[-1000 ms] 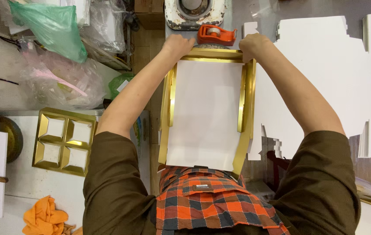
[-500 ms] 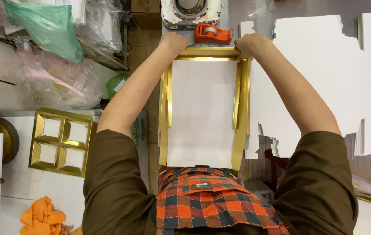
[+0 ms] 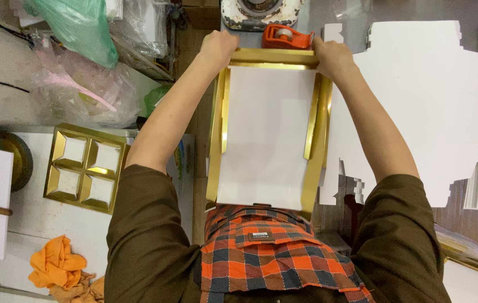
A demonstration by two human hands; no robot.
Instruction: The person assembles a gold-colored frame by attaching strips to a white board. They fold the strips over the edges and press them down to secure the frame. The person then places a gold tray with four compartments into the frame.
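Centrally, a large rectangular gold tray (image 3: 214, 146) with a white inner panel is seen, lying lengthwise away from the body, its near end against the orange-and-black plaid apron (image 3: 272, 255) and its far end close to an orange tape dispenser (image 3: 286, 37). Shiny gold walls are raised along both long sides and across the far end, while the floor inside is plain white and flat.

The far end is gripped at its two corners. The left hand (image 3: 217, 49) is closed around the far left corner, fingers curled over the gold rim. The right hand (image 3: 334, 58) is clamped on the far right corner in the same manner. Both arms are stretched forward, in dark brown sleeves.

To the left, on a white tabletop (image 3: 31, 216), a smaller gold insert (image 3: 86, 168) divided into four square compartments is laid, well apart from the hands. An orange cloth (image 3: 59, 264) is bunched below it. Clear and green plastic bags (image 3: 76, 62) are piled at upper left. White die-cut cardboard sheets (image 3: 435, 106) are spread at right, just beside the tray.
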